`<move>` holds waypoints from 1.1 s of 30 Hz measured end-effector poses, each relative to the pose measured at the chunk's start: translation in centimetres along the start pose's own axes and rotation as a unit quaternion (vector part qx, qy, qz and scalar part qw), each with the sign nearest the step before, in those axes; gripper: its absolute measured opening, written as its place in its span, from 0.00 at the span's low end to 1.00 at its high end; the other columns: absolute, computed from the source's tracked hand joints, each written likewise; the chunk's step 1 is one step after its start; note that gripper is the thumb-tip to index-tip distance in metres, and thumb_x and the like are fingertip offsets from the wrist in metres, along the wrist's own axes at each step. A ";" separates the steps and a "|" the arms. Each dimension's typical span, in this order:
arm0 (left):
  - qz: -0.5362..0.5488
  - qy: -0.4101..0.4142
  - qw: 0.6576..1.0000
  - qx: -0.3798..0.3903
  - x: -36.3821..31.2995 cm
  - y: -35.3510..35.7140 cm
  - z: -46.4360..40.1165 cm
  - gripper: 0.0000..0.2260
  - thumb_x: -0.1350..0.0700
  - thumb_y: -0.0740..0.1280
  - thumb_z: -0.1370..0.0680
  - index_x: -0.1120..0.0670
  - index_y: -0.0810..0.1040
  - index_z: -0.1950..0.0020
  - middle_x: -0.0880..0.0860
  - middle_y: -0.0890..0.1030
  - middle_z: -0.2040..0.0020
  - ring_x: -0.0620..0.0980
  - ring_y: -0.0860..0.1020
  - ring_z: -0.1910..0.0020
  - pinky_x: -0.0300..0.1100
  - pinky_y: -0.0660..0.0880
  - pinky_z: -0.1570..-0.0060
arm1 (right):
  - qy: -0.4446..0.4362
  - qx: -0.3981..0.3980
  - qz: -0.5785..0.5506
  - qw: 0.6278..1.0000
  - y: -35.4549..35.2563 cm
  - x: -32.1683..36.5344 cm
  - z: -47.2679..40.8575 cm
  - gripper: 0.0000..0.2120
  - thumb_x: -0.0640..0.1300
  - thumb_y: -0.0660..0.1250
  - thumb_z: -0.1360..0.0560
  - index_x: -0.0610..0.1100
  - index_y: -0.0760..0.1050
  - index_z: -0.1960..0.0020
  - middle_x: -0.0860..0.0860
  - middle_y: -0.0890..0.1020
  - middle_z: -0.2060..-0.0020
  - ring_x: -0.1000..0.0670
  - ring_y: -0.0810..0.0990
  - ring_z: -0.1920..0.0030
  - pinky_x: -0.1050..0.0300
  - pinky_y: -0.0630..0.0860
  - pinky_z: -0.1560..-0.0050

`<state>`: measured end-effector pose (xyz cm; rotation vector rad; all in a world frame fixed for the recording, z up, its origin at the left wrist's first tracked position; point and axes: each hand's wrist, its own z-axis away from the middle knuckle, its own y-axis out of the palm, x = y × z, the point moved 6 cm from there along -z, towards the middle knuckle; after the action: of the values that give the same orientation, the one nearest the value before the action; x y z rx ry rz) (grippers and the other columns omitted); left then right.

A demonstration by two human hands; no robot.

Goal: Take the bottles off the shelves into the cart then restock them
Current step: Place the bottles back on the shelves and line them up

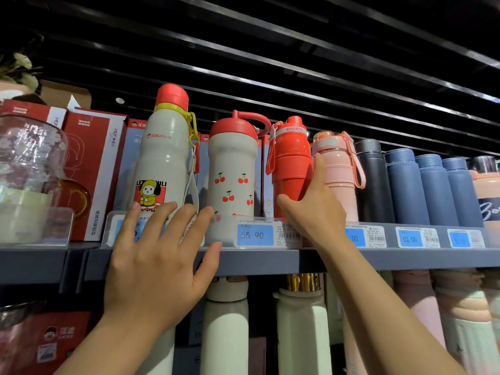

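Observation:
On the top shelf (257, 259) stand a tall cream bottle with a red cap and a cartoon print (162, 147), a cream cherry-print bottle (232, 169), a red sports bottle (292, 158) and a pink bottle (338, 163). My right hand (313, 209) wraps around the lower part of the red sports bottle, thumb on its left side, fingers between it and the pink bottle. My left hand (159, 255) is spread flat in front of the shelf edge, below the two cream bottles, holding nothing.
A black bottle (373, 180) and several blue bottles (433, 188) continue the row to the right. Red boxes (89, 171) and a glass jug (29, 169) stand at the left. Price tags (255, 235) line the shelf edge. More white and pink bottles (303, 328) fill the shelf below.

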<state>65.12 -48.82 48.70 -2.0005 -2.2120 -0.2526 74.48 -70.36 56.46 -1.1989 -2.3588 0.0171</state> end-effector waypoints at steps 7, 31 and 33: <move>-0.004 0.001 1.000 -0.003 0.0 0.1 0.0 0.23 0.45 0.53 0.19 0.56 0.79 0.36 0.57 0.81 0.43 0.61 0.79 0.43 0.63 0.67 0.37 | 0.033 0.024 0.016 0.999 0.2 -0.3 -0.4 0.53 0.61 0.73 0.34 0.55 0.41 0.23 0.42 0.68 0.37 0.39 0.73 0.41 0.45 0.73 0.44; -0.008 0.004 0.999 -0.037 -0.1 0.4 0.1 0.22 0.46 0.54 0.18 0.57 0.79 0.36 0.58 0.81 0.43 0.62 0.79 0.43 0.64 0.67 0.36 | 0.035 0.015 -0.011 0.999 -1.3 -2.2 1.0 0.44 0.68 0.69 0.34 0.53 0.52 0.28 0.48 0.78 0.42 0.42 0.77 0.45 0.48 0.73 0.46; -0.007 0.001 0.999 -0.038 -0.1 0.4 0.1 0.22 0.46 0.54 0.18 0.57 0.79 0.35 0.58 0.81 0.43 0.62 0.79 0.43 0.64 0.67 0.36 | 0.021 0.019 -0.003 1.000 -1.3 -1.9 1.1 0.44 0.70 0.67 0.34 0.54 0.52 0.27 0.47 0.76 0.40 0.42 0.76 0.42 0.44 0.72 0.42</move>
<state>65.55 -48.83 48.56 -2.0226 -2.2477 -0.3451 73.96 -72.40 55.02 -1.1627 -2.3155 0.0328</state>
